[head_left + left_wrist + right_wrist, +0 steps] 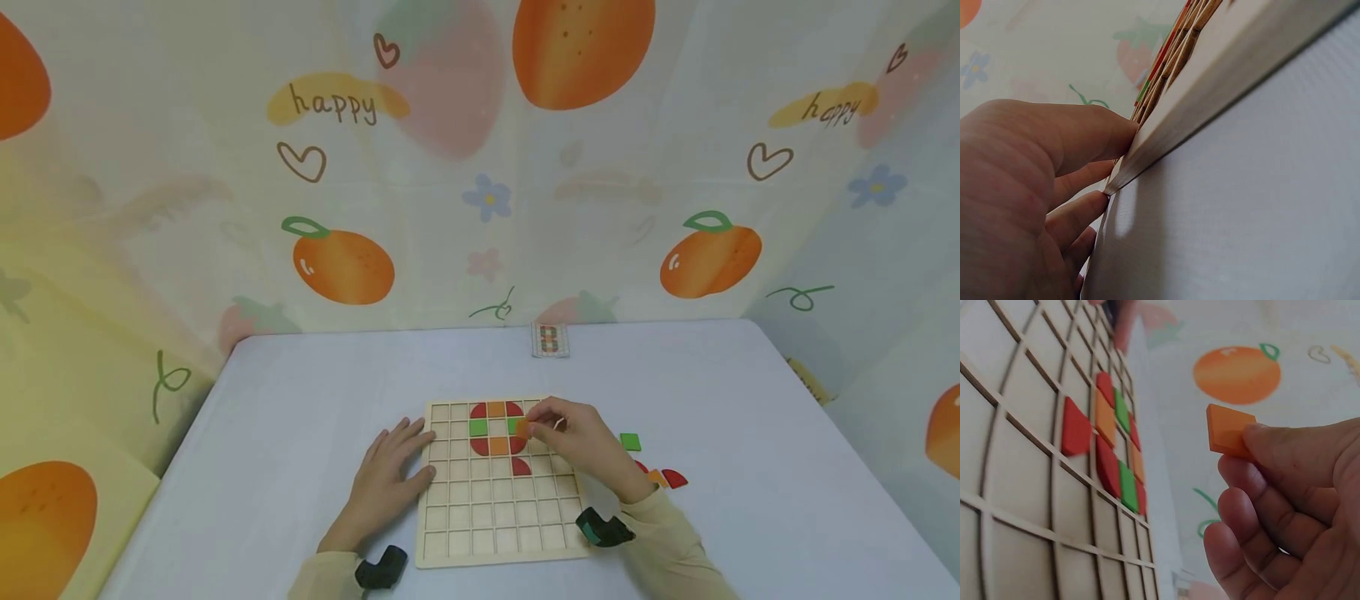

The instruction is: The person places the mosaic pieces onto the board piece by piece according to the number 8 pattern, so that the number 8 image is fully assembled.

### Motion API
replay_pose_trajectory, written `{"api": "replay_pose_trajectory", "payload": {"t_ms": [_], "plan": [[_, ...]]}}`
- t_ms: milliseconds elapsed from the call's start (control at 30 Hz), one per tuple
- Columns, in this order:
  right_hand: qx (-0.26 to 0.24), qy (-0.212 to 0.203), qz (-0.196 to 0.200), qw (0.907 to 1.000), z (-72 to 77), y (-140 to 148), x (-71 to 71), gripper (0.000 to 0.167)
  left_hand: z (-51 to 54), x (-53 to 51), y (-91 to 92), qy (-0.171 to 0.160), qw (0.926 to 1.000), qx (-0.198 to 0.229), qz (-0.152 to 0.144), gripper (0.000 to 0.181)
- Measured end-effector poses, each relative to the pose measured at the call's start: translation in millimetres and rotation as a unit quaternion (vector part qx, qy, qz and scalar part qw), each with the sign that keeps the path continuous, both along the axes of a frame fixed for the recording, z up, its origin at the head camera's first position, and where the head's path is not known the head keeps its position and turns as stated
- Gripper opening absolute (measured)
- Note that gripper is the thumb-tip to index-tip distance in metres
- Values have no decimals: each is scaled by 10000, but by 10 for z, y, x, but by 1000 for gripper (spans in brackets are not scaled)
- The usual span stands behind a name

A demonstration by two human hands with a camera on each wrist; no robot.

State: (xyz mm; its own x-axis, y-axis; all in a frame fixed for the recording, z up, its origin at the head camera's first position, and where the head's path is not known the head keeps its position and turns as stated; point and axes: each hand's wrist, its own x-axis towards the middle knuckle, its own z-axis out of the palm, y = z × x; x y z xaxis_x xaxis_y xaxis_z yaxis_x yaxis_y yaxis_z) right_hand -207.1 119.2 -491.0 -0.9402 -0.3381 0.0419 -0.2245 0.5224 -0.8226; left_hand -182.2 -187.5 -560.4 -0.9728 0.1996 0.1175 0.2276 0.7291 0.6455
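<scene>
My right hand (585, 437) pinches an orange square tile (1229, 431) between thumb and index finger, held up over the right part of a wooden grid board (487, 521). Lying at the board's left edge is my left hand (386, 483), fingers extended, with thumb and fingertips touching the rim (1166, 131). In the grid, red rounded pieces (480, 447), green squares (478, 427) and orange squares (499, 447) form a ring around one bare cell. One more red rounded piece (521, 467) sits below the ring's lower right corner.
Right of the board lie a loose green square (630, 442), a red piece (675, 478) and an orange piece (657, 478), partly behind my right forearm. A patterned card (551, 341) lies at the white table's (300, 400) far edge, before a printed cloth.
</scene>
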Motion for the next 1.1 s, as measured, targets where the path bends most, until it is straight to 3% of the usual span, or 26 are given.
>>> {"api": "replay_pose_trajectory", "payload": {"t_ms": [500, 1100], "plan": [[311, 322, 327, 9985, -165, -254, 78, 7, -5, 0, -4, 32, 10000, -10, -31, 50], [1100, 255, 200, 9934, -301, -361, 98, 6, -12, 3, 0, -5, 10000, -7, 16, 50]]}}
